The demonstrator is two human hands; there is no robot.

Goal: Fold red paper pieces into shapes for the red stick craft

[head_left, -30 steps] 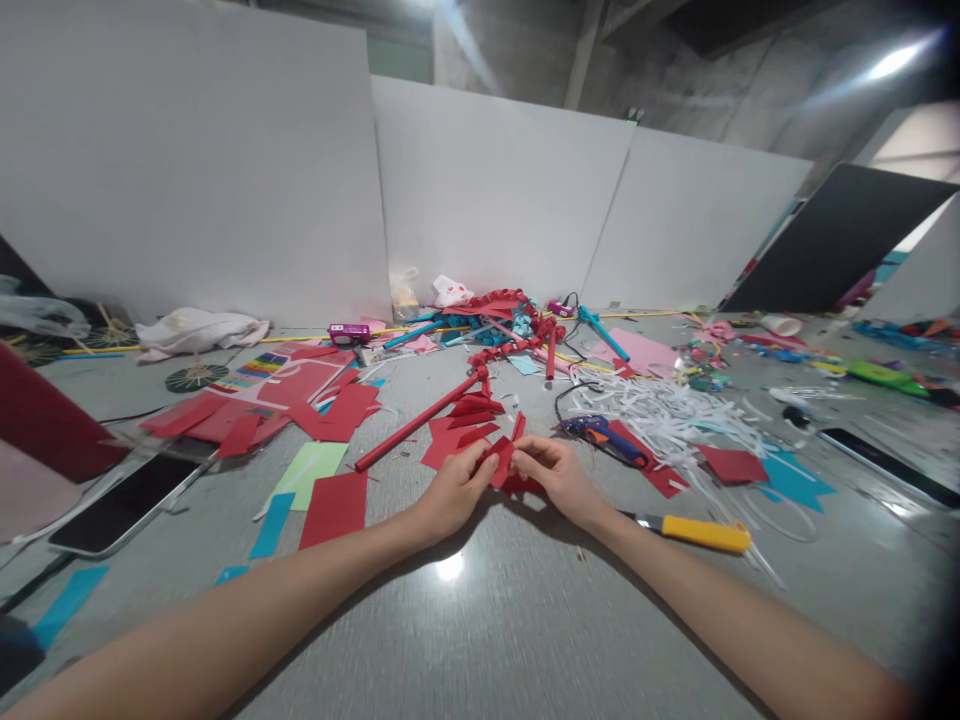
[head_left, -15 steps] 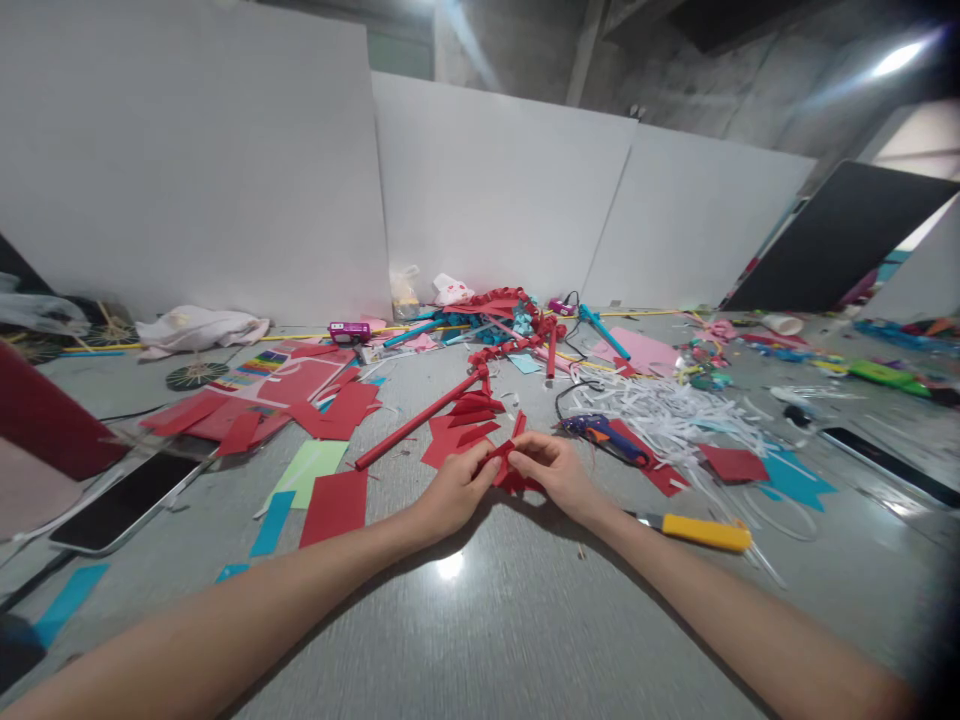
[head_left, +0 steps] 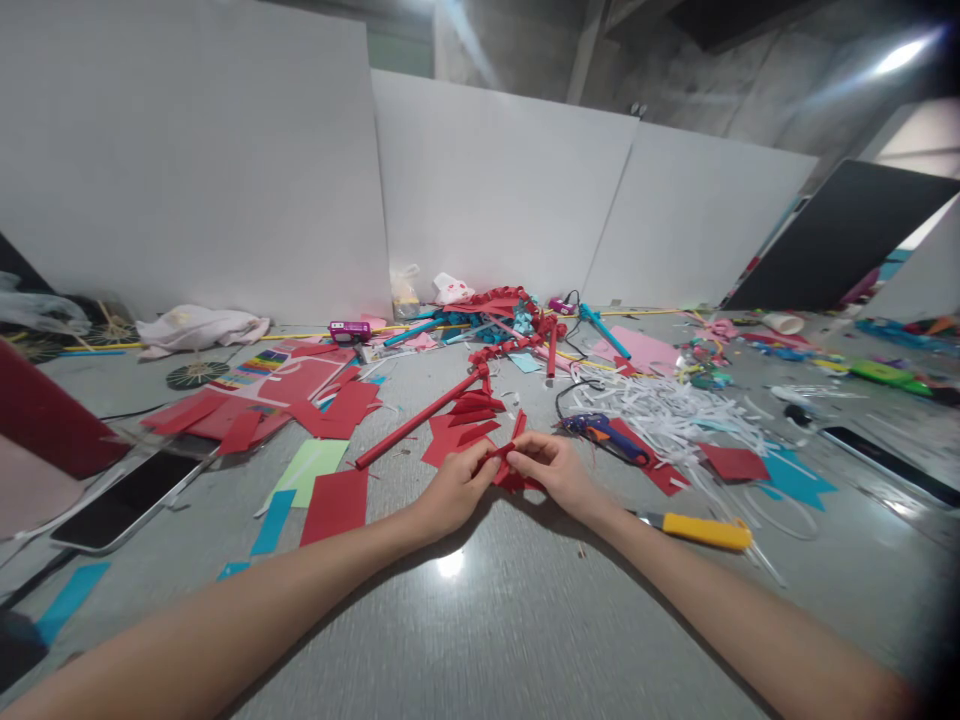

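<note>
Both my hands meet at the middle, pinching a folded piece of red paper [head_left: 511, 474] just above the grey table. My left hand [head_left: 456, 488] is closed on its left side, thumb and forefinger together. My right hand [head_left: 556, 474] pinches the right side. The fingers hide much of the paper, so its exact shape cannot be told. Just beyond my left hand lie several folded red paper pieces [head_left: 474, 405] and a red paper tube [head_left: 420, 418]. A blue glue gun [head_left: 609, 438] rests past my right hand, near a yellow-handled utility knife [head_left: 706, 531].
White paper strips [head_left: 667, 410] are heaped right of centre. A phone [head_left: 135, 495] lies at left, another phone [head_left: 892, 462] at right. Red sheets [head_left: 334, 506] and blue strips [head_left: 274, 522] are scattered at left. White panels [head_left: 502, 180] stand behind the table.
Hardly anything differs. My fingers shift very slightly on the red paper, which both hands still hold in the same place.
</note>
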